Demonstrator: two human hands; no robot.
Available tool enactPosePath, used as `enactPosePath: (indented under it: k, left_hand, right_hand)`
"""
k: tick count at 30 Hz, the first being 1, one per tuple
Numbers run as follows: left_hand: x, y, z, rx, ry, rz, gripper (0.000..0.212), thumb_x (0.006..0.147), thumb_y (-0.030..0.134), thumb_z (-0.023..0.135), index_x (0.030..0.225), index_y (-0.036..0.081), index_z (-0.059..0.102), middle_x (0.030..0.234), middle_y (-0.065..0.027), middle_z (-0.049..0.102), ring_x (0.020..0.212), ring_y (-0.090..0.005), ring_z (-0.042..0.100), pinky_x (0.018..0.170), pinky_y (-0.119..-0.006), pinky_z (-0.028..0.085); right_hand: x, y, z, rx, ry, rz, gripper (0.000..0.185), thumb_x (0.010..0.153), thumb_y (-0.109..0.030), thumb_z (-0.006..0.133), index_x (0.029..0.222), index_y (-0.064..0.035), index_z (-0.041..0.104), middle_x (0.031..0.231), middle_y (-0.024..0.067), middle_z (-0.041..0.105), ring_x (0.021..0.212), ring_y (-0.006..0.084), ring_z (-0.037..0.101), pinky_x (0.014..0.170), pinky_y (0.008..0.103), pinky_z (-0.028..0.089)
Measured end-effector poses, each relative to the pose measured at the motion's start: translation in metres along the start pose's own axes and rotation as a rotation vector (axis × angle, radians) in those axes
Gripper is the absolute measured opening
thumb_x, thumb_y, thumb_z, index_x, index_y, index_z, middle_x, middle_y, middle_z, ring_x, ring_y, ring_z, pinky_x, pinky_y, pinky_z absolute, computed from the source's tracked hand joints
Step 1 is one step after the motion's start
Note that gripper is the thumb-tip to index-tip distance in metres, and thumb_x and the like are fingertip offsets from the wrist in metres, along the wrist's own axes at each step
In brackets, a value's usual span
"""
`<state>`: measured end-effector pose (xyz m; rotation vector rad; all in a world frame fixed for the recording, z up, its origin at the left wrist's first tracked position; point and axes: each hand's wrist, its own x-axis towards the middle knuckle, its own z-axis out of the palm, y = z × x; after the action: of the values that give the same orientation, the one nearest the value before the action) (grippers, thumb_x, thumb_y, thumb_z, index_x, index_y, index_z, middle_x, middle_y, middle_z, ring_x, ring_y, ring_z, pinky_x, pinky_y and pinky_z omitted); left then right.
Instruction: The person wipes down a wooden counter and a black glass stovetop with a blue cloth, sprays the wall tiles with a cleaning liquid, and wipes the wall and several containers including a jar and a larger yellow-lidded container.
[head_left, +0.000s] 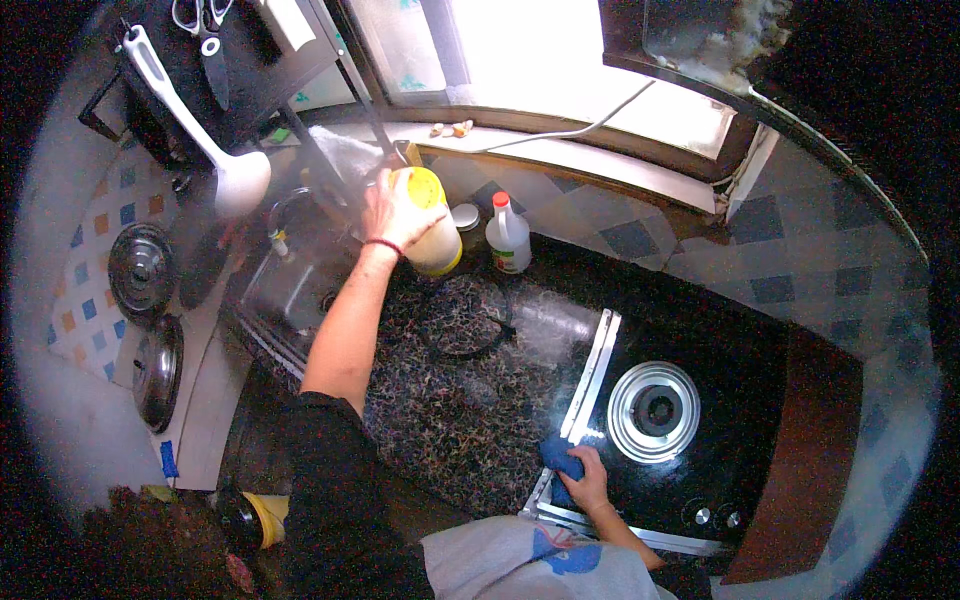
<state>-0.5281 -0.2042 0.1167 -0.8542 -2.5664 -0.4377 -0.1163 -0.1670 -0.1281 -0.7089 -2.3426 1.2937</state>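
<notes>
My left hand (399, 210) grips a tall white container with a yellow lid (424, 187) at the back of the dark marbled countertop (450, 405), beside the sink. To its right stands a white plastic bottle with a red cap (508, 236), and a round white lid (465, 217) lies between them. My right hand (587, 476) holds a blue cloth (561, 459) against the metal edge strip of the black gas stove (735, 390). The burner (654, 412) is just right of that hand, with nothing on it. Whether the container touches the counter is hard to tell.
A sink (292, 300) lies left of the counter. A white ladle (241, 180) and scissors (210, 45) hang at upper left. Pot lids (141, 274) are by the left wall. Garlic (459, 128) and a cable (555, 136) lie on the windowsill. A dark hood overhangs the upper right.
</notes>
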Motion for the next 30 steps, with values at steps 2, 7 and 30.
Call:
enactPosePath:
  k: [2, 7, 30]
  left_hand:
    - [-0.004, -0.005, 0.033, 0.028, 0.027, -0.067, 0.067, 0.051, 0.041, 0.066, 0.107, 0.013, 0.043, 0.111, -0.0099, 0.036, 0.097, -0.0319, 0.04, 0.079, -0.041, 0.039]
    - [-0.014, -0.008, 0.072, 0.014, 0.016, -0.193, 0.067, 0.051, 0.042, 0.067, 0.107, 0.013, 0.043, 0.114, -0.0079, 0.033, 0.099, -0.0317, 0.039, 0.076, -0.043, 0.04]
    - [-0.185, 0.015, 0.175, -0.197, -0.5, 0.335, 0.023, 0.069, 0.032, 0.056, 0.076, 0.01, 0.061, 0.083, -0.0083, 0.052, 0.087, -0.025, 0.045, 0.073, -0.036, 0.038]
  right_hand:
    - [0.0, 0.002, 0.0, 0.012, 0.007, -0.016, 0.039, 0.052, -0.005, 0.068, 0.088, -0.0056, 0.052, 0.091, 0.0132, 0.05, 0.088, 0.0296, 0.049, 0.078, 0.0337, 0.04]
    - [-0.002, 0.004, 0.001, 0.024, 0.023, 0.011, 0.039, 0.052, -0.004, 0.067, 0.088, -0.0055, 0.052, 0.091, 0.0136, 0.05, 0.088, 0.0298, 0.049, 0.077, 0.034, 0.04]
    - [-0.002, 0.002, 0.004, -0.001, 0.044, -0.038, 0.041, 0.05, -0.003, 0.066, 0.088, -0.0051, 0.051, 0.091, 0.0139, 0.05, 0.088, 0.0299, 0.049, 0.078, 0.034, 0.04]
